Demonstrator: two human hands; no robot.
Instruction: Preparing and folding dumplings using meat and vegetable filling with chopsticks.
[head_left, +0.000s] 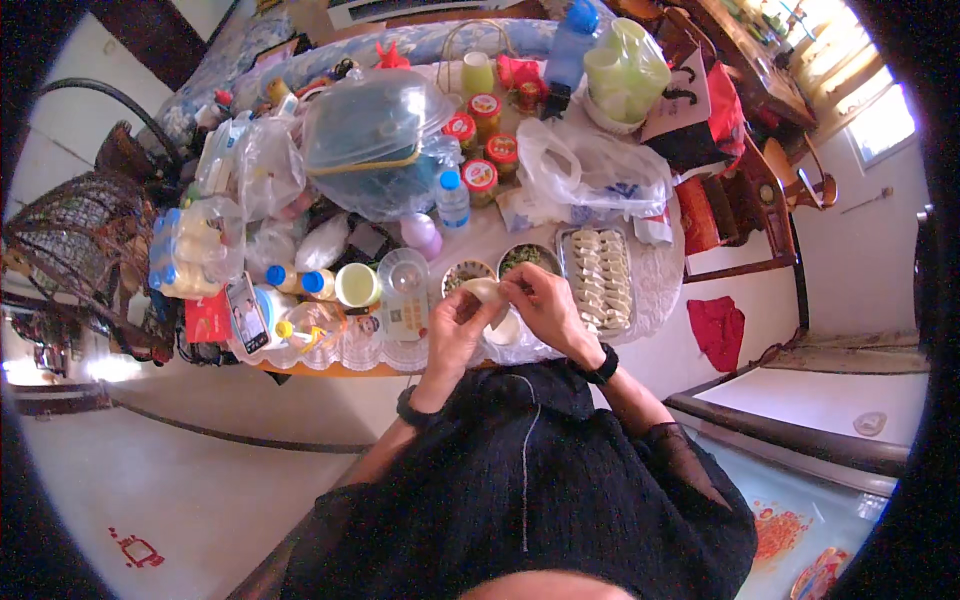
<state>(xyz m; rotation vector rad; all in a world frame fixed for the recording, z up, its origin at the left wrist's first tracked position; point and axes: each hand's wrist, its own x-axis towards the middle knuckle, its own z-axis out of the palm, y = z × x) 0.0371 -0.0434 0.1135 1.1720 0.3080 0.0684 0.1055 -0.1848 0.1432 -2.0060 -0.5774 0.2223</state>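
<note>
A pale dumpling wrapper (481, 291) is held between my two hands above the table's near edge. My left hand (455, 326) grips its left side, while the fingertips of my right hand (541, 304) pinch its right end. Whether filling lies inside it cannot be told. Just beyond are a patterned bowl (466, 268) with chopped filling and a metal bowl (529, 249) of green filling, both partly hidden by my hands. Pale round wrappers (504, 330) lie below my fingers. To the right, a tray (628, 281) carries rows of folded dumplings (598, 277).
Lidded jars (480, 176), a water bottle (453, 199) and a plastic bag (600, 169) stand or lie farther back. On the left are a light green cup (358, 285), blue-capped bottles (319, 285) and a propped phone (248, 313). A large clear-lidded container (375, 120) is behind them.
</note>
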